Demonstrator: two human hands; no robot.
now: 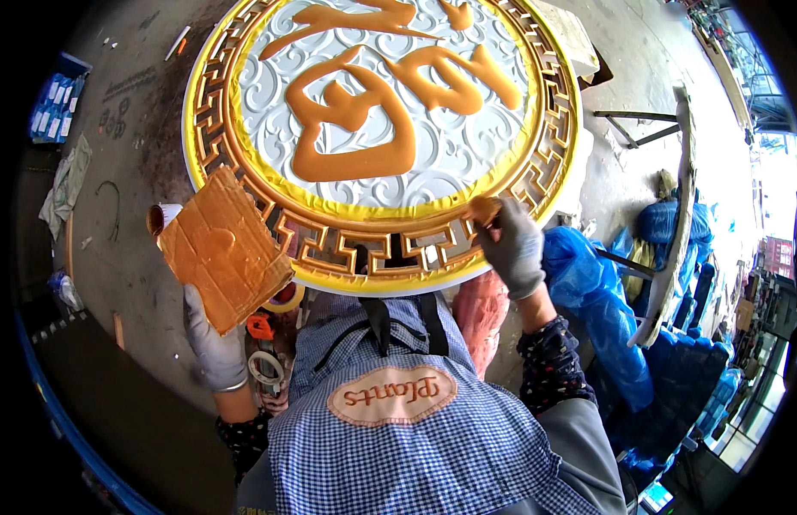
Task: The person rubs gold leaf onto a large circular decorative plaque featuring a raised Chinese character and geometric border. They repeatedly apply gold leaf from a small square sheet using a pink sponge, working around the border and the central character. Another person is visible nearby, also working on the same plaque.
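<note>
In front of me is a large round ornamental panel with a gold fretwork rim (377, 249), raised gold characters (355, 167) and a white scrollwork ground (441, 163). Yellow masking tape (364, 210) runs around the inner and outer edges of the rim. My gloved left hand (211, 343) grips a square of cardboard (222, 249) smeared with gold-brown paint, held beside the panel's near left edge. At the near right of the rim, my gloved right hand (516, 249) pinches a small gold-brown pad (484, 209) against or just over the fretwork; its exact kind is unclear.
Below the cardboard are tape rolls (266, 367) and an orange tool (260, 326). Blue plastic-wrapped bundles (596, 300) and a wooden-topped stand (673, 215) lie to the right. A blue crate (59, 99) is at the far left. My checked apron (398, 463) touches close to the panel's near edge.
</note>
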